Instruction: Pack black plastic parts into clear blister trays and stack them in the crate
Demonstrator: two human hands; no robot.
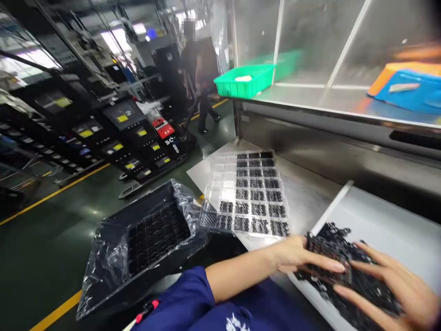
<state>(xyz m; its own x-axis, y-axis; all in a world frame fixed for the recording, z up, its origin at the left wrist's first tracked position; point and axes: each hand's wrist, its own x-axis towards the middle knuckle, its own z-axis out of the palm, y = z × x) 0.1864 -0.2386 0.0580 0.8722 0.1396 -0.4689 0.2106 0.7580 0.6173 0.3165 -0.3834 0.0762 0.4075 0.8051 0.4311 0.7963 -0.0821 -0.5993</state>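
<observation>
My left hand (299, 257) reaches over a white tray (389, 216) at the lower right, its fingers closed around a bunch of small black parts (327, 250). From the other side my right hand (399, 280) meets it, thumb and fingers curled on the same dark parts. More loose black pieces lie heaped beneath both hands; their exact kind is too small to make out. Left of the hands rests a clear compartment tray (234, 193). Its right columns and near row hold rows of black parts, while several far-left pockets look bare.
A black bin lined with clear plastic (113, 257) stands at left, with a dark gridded tray inside. On the metal shelf sit a green basket (246, 82) and a blue bin (413, 92). Black crates (120, 115) and a walking person (200, 73) are farther back.
</observation>
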